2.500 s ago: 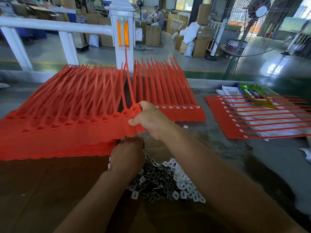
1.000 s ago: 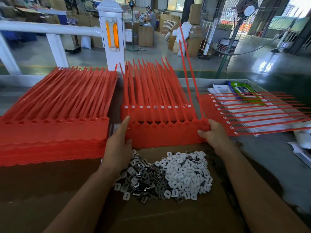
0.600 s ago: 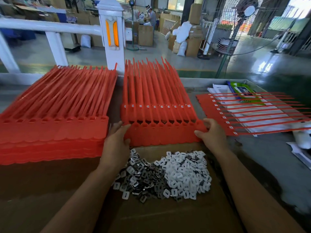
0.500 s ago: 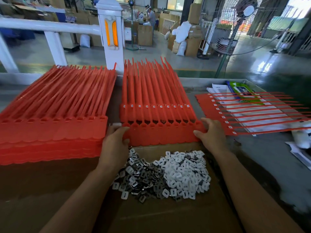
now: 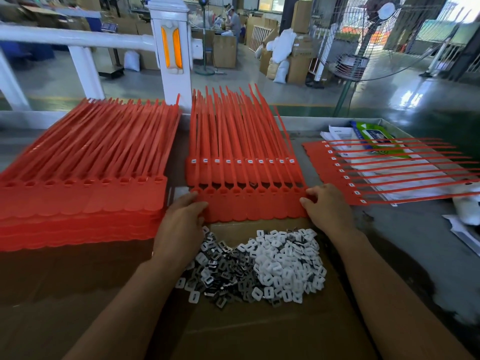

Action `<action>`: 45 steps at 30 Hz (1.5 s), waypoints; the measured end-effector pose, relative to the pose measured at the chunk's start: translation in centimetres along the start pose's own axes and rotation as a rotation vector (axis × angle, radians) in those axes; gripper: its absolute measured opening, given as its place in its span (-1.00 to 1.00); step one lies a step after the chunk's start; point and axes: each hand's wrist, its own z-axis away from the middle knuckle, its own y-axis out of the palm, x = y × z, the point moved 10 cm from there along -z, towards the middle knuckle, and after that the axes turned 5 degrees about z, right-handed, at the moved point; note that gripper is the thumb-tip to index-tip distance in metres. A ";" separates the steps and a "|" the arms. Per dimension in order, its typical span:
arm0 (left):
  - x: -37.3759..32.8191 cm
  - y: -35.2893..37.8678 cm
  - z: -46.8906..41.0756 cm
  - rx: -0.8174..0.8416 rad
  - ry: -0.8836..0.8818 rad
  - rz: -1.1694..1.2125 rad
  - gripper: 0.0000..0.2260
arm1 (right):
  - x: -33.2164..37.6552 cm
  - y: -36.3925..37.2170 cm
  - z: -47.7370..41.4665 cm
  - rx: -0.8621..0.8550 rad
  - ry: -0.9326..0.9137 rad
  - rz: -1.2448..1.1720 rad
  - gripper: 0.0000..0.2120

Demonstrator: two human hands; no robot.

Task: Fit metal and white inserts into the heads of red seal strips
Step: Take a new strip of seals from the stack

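Down it goes: a second ago those tails were whipping up in the air, now the sheet of red seal strips [image 5: 249, 203] lies flat on the middle stack [image 5: 241, 141], squared up front and centre. Left hand [image 5: 181, 219] has its fingers laid fairly straight against the sheet's left edge, holding nothing. Right hand [image 5: 327, 206] curls its fingers and thumb onto the right corner, a light pinch by the look of it.

The row of heads [image 5: 246, 190] looks open and unfilled, so my read is that alignment is just finishing and no inserts are in yet.

Now, the trouble spots. That sheet rests on slick plastic. Press an insert in with one hand off it and it could skate sideways, leaving the head half seated. The springy tails could also kick up again once both hands let go.

Watch the left wrist, too. It hangs right over the metal inserts [image 5: 223, 271], and a careless sweep would scatter them across the cardboard [image 5: 259, 331]. They sit touching the white inserts [image 5: 285, 261], partly mingled, so a hasty grab could bring up the wrong piece or two at once.
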 end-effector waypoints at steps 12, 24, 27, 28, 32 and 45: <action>-1.1 1.2 0.4 0.152 0.044 0.035 -0.51 | 0.2 -0.5 0.1 -0.018 -0.009 0.020 -0.64; -0.7 1.2 0.1 0.146 0.050 0.055 -0.52 | 3.6 -1.8 1.0 0.028 -0.143 -0.149 -0.77; -0.8 1.1 0.0 0.140 0.054 0.044 -0.54 | 6.9 -1.5 2.4 0.173 -0.267 -0.243 -0.85; -0.7 1.1 0.0 0.138 0.053 0.043 -0.54 | 8.2 -1.2 3.1 0.240 -0.311 -0.281 -0.87; -0.8 1.1 0.0 0.138 0.057 0.039 -0.55 | 13.5 0.2 6.6 0.480 -0.534 -0.260 -0.86; -1.1 1.2 0.1 0.173 0.087 0.029 -0.55 | 18.5 2.8 9.5 0.590 -0.696 -0.010 -0.78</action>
